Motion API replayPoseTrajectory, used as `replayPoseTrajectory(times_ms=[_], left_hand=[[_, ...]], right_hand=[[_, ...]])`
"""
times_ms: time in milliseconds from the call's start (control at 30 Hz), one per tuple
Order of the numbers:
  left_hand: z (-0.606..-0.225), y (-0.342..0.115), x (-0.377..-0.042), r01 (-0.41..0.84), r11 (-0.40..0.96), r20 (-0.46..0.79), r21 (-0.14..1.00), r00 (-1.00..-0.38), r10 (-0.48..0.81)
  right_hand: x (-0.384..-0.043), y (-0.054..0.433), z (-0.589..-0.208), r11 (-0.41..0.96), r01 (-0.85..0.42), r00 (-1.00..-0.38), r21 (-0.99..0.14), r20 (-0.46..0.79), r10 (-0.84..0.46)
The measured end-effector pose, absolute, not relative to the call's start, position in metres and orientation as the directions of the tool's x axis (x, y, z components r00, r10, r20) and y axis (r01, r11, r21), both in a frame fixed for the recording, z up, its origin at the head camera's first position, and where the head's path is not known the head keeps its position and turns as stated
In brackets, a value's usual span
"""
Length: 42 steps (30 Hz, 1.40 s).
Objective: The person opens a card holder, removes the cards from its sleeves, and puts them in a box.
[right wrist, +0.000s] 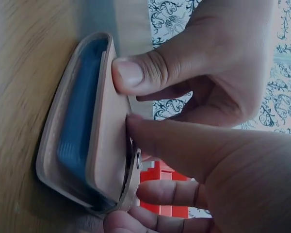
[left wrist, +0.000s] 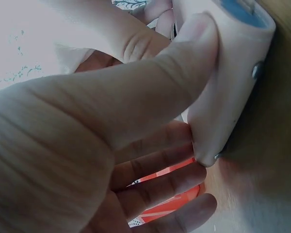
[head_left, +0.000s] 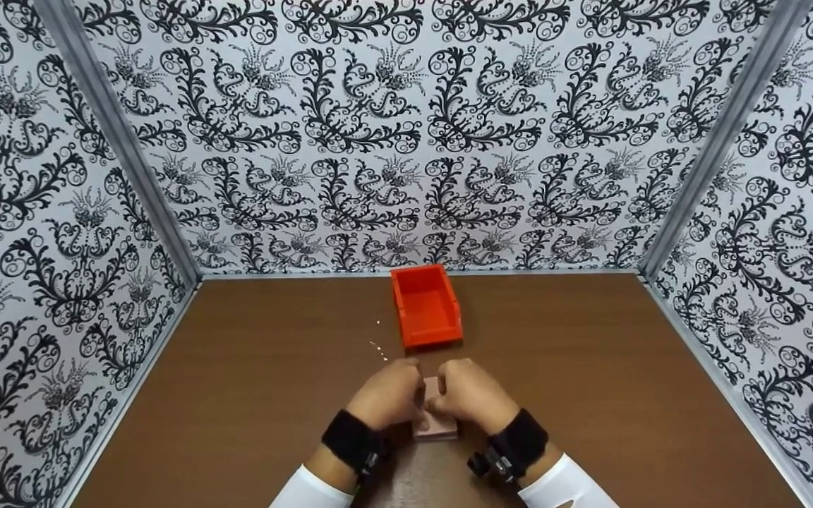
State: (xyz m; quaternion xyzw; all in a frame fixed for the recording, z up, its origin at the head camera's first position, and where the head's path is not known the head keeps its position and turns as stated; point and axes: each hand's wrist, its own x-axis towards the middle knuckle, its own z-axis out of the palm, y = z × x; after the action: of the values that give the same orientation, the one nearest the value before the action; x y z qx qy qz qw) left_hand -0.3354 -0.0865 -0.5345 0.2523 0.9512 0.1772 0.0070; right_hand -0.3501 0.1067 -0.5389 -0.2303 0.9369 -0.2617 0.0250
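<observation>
A small pale pink wallet (head_left: 437, 432) lies on the table between both hands. Blue layers (right wrist: 77, 116) show inside its gaping side in the right wrist view, and a metal snap (right wrist: 139, 160) sits near its far end. My left hand (head_left: 385, 396) grips it, the thumb pressed on its upper face (left wrist: 211, 92) and the fingers at its far end. From the other side, my right hand (head_left: 476, 396) holds the snap end, its thumb on the upper part and its fingers curled at the edge. The hands partly cover the wallet in the head view.
A red-orange open bin (head_left: 428, 337) stands just beyond the hands on the brown table (head_left: 272, 381). Small pale specks (head_left: 380, 349) show to the bin's left. Patterned walls (head_left: 392, 141) enclose the table at the back and both sides.
</observation>
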Motion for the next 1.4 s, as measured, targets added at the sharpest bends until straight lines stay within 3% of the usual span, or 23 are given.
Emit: replayPoseTrajectory(times_ms=[267, 600, 1067, 1400], left_hand=[[-0.540, -0.086, -0.338, 0.504, 0.807, 0.106, 0.308, -0.861, 0.497], [-0.545, -0.083, -0.346, 0.579, 0.766, 0.168, 0.281, -0.815, 0.555], [-0.549, -0.082, -0.348, 0.581, 0.755, 0.212, 0.304, -0.814, 0.541], [-0.550, -0.082, -0.347, 0.557, 0.771, 0.191, 0.308, -0.830, 0.524]], right_hand=[[-0.353, 0.110, -0.543, 0.747, -0.440, -0.886, -0.498, 0.105, -0.451], [-0.360, 0.115, -0.548, 0.773, -0.374, -0.925, -0.513, 0.141, -0.354], [-0.363, 0.114, -0.553, 0.781, -0.383, -0.924, -0.494, 0.190, -0.333], [-0.368, 0.119, -0.548, 0.766, -0.388, -0.919, -0.512, 0.148, -0.366]])
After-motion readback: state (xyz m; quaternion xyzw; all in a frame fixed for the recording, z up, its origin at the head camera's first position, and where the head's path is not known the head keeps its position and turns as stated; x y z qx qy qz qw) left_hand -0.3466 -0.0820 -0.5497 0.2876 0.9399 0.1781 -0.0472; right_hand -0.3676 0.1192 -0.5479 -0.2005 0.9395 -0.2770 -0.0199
